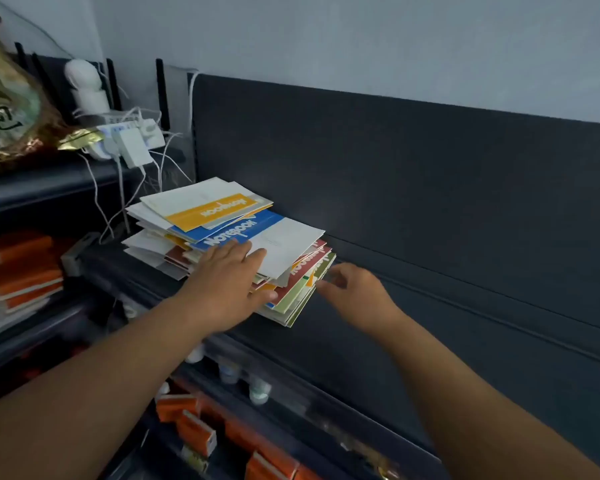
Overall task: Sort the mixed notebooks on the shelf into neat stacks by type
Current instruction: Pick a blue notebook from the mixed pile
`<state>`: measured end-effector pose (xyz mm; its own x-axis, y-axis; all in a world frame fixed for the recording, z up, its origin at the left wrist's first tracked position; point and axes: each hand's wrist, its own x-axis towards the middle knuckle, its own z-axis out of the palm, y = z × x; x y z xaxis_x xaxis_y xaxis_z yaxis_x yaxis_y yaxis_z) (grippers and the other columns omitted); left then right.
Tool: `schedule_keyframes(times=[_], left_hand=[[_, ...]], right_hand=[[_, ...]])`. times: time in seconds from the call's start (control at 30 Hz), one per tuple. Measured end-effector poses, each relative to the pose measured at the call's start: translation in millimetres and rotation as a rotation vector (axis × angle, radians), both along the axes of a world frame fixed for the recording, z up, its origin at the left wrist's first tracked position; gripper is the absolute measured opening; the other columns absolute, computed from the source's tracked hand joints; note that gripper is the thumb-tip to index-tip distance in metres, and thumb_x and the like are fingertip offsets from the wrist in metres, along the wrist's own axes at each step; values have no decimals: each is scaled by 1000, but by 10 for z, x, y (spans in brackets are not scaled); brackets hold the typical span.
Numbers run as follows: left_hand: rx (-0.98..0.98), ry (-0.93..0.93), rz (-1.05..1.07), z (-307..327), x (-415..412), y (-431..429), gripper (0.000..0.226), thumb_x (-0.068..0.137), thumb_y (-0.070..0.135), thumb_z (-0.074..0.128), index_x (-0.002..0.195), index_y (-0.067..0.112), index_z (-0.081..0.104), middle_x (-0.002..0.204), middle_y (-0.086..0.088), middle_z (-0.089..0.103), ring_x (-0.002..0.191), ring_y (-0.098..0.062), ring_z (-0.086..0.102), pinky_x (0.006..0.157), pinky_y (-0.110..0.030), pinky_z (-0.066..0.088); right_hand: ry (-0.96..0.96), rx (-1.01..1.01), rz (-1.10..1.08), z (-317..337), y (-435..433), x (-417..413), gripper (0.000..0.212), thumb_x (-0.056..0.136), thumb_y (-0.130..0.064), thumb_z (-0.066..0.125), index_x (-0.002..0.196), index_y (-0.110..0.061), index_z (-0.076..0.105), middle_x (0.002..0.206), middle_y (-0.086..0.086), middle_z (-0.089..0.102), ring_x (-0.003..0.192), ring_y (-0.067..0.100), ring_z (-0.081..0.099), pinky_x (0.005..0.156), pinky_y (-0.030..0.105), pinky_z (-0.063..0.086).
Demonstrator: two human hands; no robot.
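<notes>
Orange boxes (196,433) sit nearest. Left hand (227,284) lies flat, fingers spread, on the mixed notebook pile (236,237); right hand (355,294), loosely open, nears its right edge. Better lift one cover type at a time.

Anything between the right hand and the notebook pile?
Nothing: head view shows only bare dark shelf between right hand and messy multicoloured notebook pile.

We see paper notebooks (229,233) w/ smooth, slightly glossy covers on a matt dark shelf (430,271); shiny gold foil bag (11,116) nearby.
</notes>
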<state>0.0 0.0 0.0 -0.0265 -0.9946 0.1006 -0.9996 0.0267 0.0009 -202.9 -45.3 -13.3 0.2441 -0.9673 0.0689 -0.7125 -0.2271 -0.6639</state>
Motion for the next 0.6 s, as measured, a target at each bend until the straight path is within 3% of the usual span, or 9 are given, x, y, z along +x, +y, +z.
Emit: schedule_keyframes(times=[0.13,0.23,0.37,0.6], left_hand=[[31,-9,19,-70,37,-190,78,93,62,37,154,23,8,162,-4,6,149,-25,1,121,-44,6],[20,-6,-7,-85,92,-336,79,92,63,36,154,22,8,162,-4,6,149,-23,1,121,-44,4],[31,-8,-62,-118,188,-472,79,92,63,38,154,23,9,162,-2,10,149,-22,5,121,-42,5],[-22,47,-203,-140,293,-553,50,96,56,35,137,28,43,138,6,48,125,-14,44,102,-34,37]], right_hand=[[-167,135,-14,-64,-179,39,26,94,-36,58,103,-12,65,104,4,68,93,23,67,83,39,54],[-317,260,-27,-66,-270,91,19,95,-34,58,93,-17,66,97,6,70,81,18,67,82,37,56],[-392,391,-57,-43,-348,198,23,96,-36,58,104,-15,64,104,8,68,89,20,69,76,28,59],[-518,552,-196,-7,-437,471,27,95,-31,60,112,-10,63,97,11,70,79,19,70,61,25,56]])
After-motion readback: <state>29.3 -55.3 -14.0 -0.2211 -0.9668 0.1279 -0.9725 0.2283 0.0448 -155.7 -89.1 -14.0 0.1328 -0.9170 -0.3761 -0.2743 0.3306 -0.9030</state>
